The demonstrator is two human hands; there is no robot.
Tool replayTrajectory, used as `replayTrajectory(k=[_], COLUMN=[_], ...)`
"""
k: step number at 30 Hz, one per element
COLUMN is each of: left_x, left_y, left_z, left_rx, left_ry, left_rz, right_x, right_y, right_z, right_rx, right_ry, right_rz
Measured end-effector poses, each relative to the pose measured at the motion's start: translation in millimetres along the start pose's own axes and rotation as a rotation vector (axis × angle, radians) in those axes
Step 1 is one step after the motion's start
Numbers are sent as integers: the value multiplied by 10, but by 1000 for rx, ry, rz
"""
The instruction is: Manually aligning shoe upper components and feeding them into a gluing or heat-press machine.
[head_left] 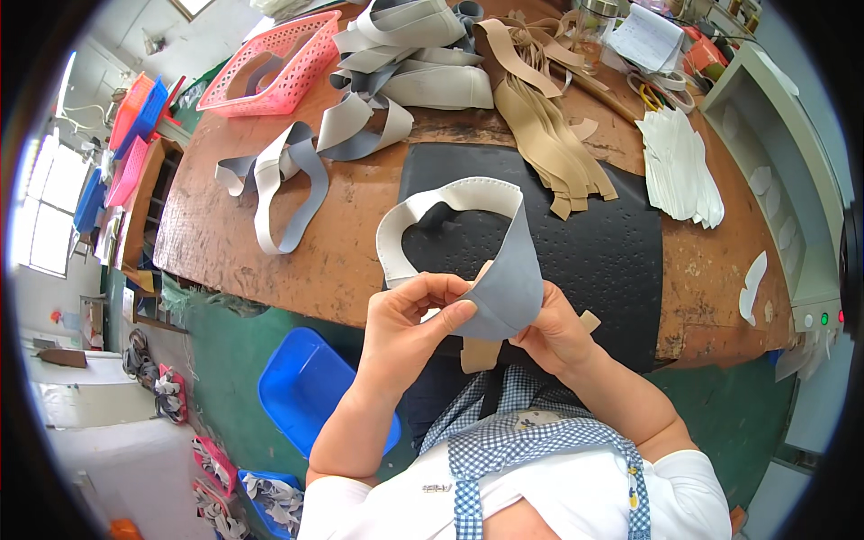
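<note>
A wide looped strip, leather-like, grey-blue on one face (508, 283) and off-white on the other, stands up between my hands over the table's near edge. My left hand (407, 326) pinches its near left part between thumb and fingers. On the right, my right hand (560, 335) grips the lower edge, its fingertips partly behind the strip. A small tan piece (481, 354) hangs just below the loop; whether it is joined to it cannot be told. Under the loop lies a black pitted mat (598, 270).
Loose grey-and-white strips (292, 184) lie left on the brown table (216, 216), with a pile (423, 67) behind. Tan strips (549, 135) overlap the mat; white pieces (681, 166) lie right. A pink basket (270, 72), grey machine (765, 117) and blue floor basin (306, 387) stand around.
</note>
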State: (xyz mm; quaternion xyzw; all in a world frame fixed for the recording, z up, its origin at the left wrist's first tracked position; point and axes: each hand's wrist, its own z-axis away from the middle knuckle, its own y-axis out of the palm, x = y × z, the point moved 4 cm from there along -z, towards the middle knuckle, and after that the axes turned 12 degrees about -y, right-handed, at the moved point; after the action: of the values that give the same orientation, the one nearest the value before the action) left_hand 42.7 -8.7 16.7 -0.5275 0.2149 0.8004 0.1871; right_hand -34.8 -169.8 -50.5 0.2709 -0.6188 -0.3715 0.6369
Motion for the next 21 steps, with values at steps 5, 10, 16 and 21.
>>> replayTrajectory(k=[5,10,16,21], left_x=[49,11,52,-31], left_y=[-47,-23,-71,-29], left_z=[-33,19,79,153], left_rx=[-25,-81,-61,13], left_ry=[78,223,67,108], left_rz=[-97,-284,-260,-337], right_x=[124,142,260,353], right_y=[175,51,239,217], right_z=[-2,-24,-61,-90], right_rx=[-220,-77,-28,191], right_ry=[-308,-515,-185,50], right_rz=[431,406,195,-3])
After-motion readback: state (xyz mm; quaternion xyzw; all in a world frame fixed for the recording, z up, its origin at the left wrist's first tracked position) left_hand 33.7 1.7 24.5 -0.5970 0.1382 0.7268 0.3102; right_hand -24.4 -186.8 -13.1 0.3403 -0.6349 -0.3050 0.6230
